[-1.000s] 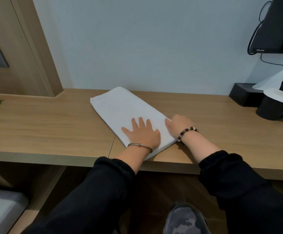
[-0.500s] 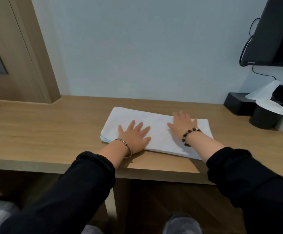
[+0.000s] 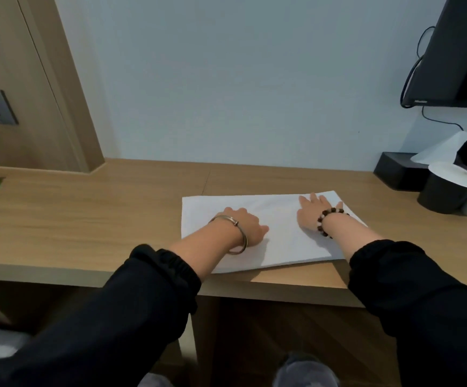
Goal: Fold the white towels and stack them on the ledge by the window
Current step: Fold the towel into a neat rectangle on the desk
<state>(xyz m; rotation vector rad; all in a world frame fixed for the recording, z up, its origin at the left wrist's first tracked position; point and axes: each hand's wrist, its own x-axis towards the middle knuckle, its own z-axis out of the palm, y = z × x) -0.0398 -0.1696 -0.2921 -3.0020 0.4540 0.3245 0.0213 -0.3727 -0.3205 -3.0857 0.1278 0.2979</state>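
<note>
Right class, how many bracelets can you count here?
2: a metal bangle on the left wrist and a beaded bracelet on the right wrist. The sleeves could hide others.

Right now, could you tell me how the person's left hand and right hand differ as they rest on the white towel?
The left hand wears a metal bangle; the right hand wears a beaded bracelet. The right hand's fingers lie straight and flat, while the left hand's bend down past the knuckles. Both rest on the white towel.
</note>
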